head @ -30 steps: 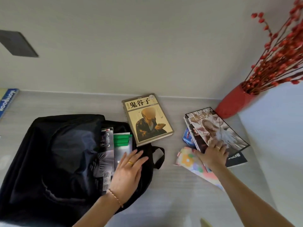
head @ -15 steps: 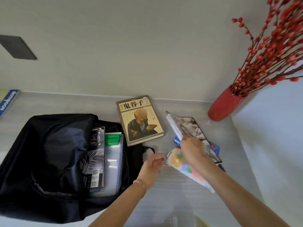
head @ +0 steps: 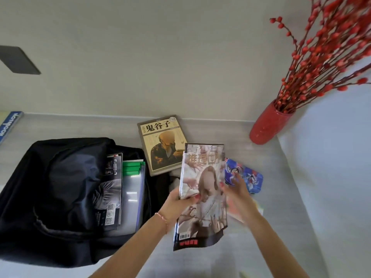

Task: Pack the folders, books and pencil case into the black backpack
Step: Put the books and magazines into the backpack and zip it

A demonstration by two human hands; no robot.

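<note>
Both hands are on a pair of magazines (head: 202,197) held up over the middle of the tabletop (head: 281,227). The left hand (head: 176,205) pinches their left edge, thumb on the cover. The right hand (head: 236,193) is blurry, fingers on the right edge, grip hard to call. The black backpack (head: 60,187) lies open toward the left edge, with folders (head: 133,189) inside. A tan book (head: 162,145) sits by the back edge, a blue pencil case (head: 247,177) just right of the magazines.
</note>
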